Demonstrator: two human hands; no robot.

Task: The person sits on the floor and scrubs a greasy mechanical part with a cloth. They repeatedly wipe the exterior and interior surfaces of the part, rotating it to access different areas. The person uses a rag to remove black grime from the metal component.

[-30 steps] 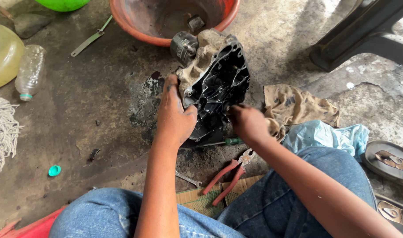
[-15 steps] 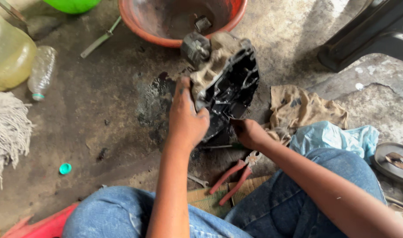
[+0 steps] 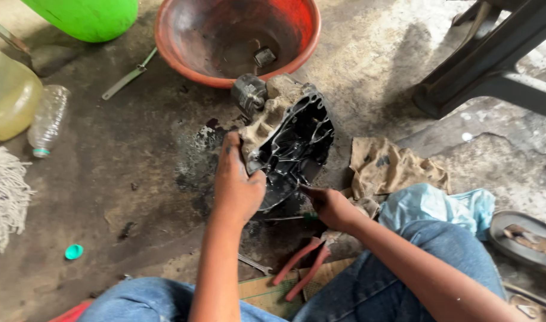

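1. Left hand (image 3: pixel 237 185) is clenched on the near edge of an oily engine casing (image 3: pixel 288 143), which is held tilted on the stained concrete floor (image 3: pixel 135 179), its dark open face turned to the right.
2. Right hand (image 3: pixel 329 206) is pressed against the casing's lower edge; a thin tool seems to be gripped in it, though this cannot be told clearly.
3. An orange basin (image 3: pixel 171 36) holding small metal parts is set just beyond the casing.
4. Red-handled pliers (image 3: pixel 302 265) are laid on cardboard between the knees.
5. A tan rag (image 3: pixel 392 167) and a blue cloth (image 3: pixel 434 206) are spread to the right.
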